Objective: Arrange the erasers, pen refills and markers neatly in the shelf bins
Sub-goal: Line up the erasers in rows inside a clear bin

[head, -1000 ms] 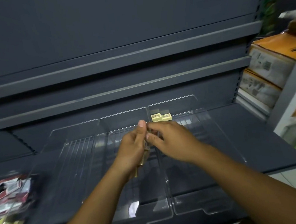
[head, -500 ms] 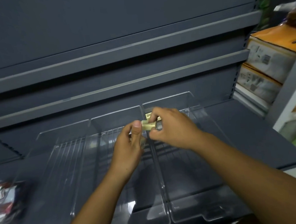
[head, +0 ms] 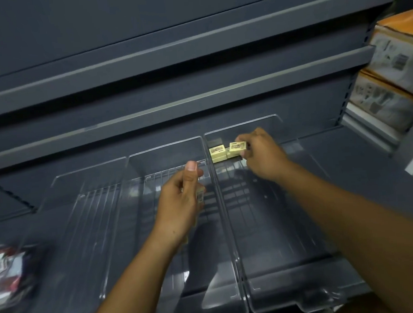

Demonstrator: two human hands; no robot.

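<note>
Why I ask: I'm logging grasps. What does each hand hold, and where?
The right hand pinches a small cream rectangular eraser by its right end; the left hand grips more cream erasers, mostly hidden.

In the right bin point(head: 291, 236), stacked erasers point(head: 217, 153) fill the back left corner, and the right hand point(head: 261, 155), pinching another eraser point(head: 237, 145), crowds them; the floor nearer the front is bare. The left hand point(head: 179, 207), gripping a handful of erasers point(head: 200, 196), hangs over the middle bin point(head: 148, 184). Thin walls point(head: 225, 216) part the bins, which are open on top.
</note>
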